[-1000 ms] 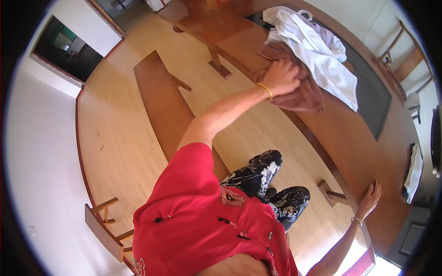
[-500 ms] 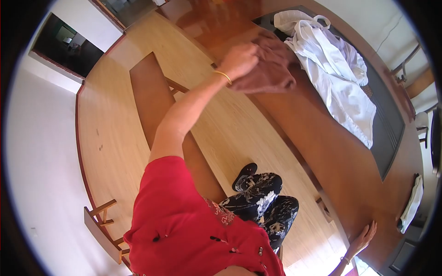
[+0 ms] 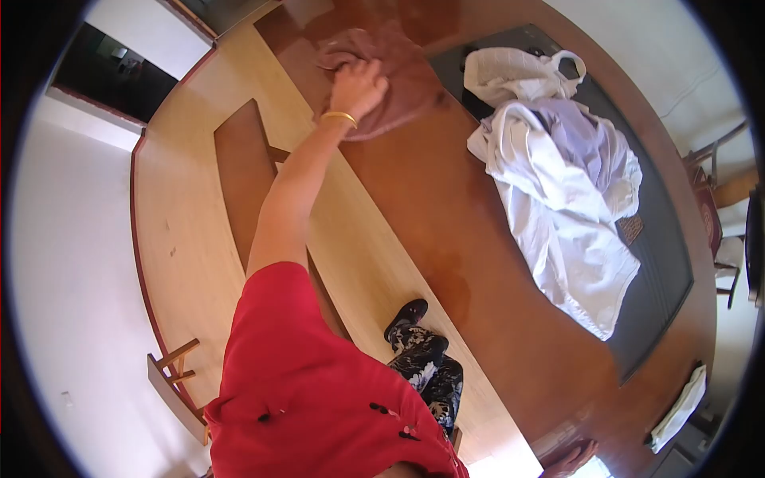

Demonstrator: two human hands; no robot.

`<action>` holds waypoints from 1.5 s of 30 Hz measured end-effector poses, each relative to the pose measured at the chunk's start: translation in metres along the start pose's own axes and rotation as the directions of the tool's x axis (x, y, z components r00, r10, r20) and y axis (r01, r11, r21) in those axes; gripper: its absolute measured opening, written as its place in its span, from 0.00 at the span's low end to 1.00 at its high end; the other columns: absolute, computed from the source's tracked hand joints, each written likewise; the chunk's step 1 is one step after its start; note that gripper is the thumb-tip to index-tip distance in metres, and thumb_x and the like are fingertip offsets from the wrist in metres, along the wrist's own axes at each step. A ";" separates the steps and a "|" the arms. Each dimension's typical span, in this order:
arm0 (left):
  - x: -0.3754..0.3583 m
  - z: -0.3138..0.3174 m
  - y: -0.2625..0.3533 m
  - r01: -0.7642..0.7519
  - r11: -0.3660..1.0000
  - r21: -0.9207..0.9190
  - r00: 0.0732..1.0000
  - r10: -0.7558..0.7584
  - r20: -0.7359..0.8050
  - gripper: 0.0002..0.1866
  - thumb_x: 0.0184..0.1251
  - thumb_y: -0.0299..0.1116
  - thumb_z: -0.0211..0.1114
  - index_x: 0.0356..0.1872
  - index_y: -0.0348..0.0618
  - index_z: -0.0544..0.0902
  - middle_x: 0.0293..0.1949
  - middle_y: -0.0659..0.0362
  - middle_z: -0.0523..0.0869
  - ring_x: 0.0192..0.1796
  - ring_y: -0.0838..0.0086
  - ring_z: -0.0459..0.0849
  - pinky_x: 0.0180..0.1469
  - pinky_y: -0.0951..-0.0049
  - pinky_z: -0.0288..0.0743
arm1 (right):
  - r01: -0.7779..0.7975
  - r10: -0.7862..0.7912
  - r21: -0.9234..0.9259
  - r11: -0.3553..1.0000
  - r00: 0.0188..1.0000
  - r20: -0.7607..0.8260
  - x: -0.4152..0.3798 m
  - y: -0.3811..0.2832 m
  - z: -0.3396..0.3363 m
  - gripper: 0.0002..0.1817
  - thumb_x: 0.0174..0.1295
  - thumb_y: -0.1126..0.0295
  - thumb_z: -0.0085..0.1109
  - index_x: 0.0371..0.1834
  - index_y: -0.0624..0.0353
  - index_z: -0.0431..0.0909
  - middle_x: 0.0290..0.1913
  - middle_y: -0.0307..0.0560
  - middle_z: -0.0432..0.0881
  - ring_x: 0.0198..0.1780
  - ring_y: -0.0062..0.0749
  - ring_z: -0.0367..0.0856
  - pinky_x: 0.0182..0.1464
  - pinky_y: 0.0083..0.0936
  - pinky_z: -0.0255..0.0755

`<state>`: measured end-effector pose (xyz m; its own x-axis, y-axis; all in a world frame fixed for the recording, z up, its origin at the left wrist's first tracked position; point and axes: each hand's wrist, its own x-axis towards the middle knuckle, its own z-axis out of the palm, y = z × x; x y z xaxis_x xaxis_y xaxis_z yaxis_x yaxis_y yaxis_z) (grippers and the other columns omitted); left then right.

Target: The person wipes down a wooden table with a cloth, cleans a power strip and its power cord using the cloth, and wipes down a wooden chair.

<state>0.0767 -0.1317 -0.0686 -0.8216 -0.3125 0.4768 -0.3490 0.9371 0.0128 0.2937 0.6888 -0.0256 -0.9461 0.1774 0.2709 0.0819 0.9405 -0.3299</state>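
My left hand (image 3: 358, 89), with a gold bracelet at the wrist, has its fingers bent and pressed into a brownish-pink cloth (image 3: 402, 80). The cloth lies spread and creased on the shiny brown wooden table (image 3: 414, 183). Damp-looking darker patches show on the wood. At the bottom of the view, my right hand (image 3: 572, 460) rests by the table's near edge, fingers stretched out and holding nothing; its wrist is mostly hidden. Between the hands, farther across, lies a heap of white clothes (image 3: 558, 207) with a lavender garment (image 3: 586, 143) in it.
Under the clothes is a dark grey panel or mat (image 3: 661, 295). A folded white cloth (image 3: 679, 410) sits at the table's right end. A long wooden bench (image 3: 243, 171) runs alongside on the left. Another wooden seat (image 3: 177, 394) stands by the wall. Chairs (image 3: 709, 191) stand beyond the table.
My left hand has carried the cloth leftward across the table, and the cloth is now flatter. The view has shifted, and my right hand appears lower and farther left.
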 end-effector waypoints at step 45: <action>0.148 0.117 -0.314 0.614 0.727 0.305 0.776 -0.627 -0.069 0.27 0.64 0.48 0.43 0.62 0.47 0.69 0.58 0.48 0.73 0.59 0.49 0.70 0.63 0.49 0.58 | 0.467 -0.497 0.192 0.863 0.722 0.481 0.088 -0.502 0.235 0.26 0.65 0.64 0.46 0.67 0.56 0.62 0.67 0.61 0.63 0.63 0.61 0.65 0.63 0.50 0.57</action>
<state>0.0117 -0.4905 -0.1043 -0.3880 -0.8191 0.4225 -0.8964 0.4420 0.0338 0.0958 0.1642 -0.0489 -0.8744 -0.4793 -0.0753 -0.4314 0.8391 -0.3313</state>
